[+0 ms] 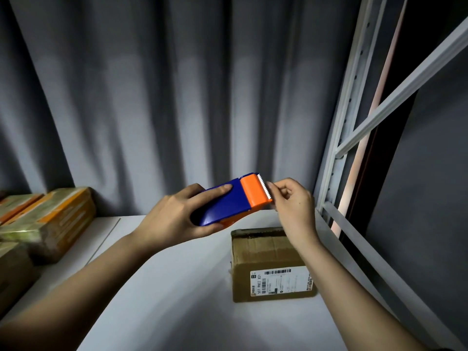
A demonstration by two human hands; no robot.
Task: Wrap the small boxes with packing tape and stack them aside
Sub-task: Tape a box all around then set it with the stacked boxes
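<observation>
A blue and orange tape dispenser (233, 201) is being held in the air above the white worktop (177, 287) by the left hand (174, 216), whose fingers are being wrapped around the blue body with the thumb lying along its top. The right hand (291, 206) is being kept at the serrated cutter end, its thumb and forefinger being pinched together right at the blade; the tape itself is too clear to be made out. A small cardboard box (271, 264) with a white barcode label on its near side is being left on the worktop below the right wrist, untouched. Taped boxes (48, 219) with orange markings are being kept stacked at the left edge. Grey curtains (152, 97) are hanging behind, and a pale metal rack frame (354, 102) is standing at the right.
</observation>
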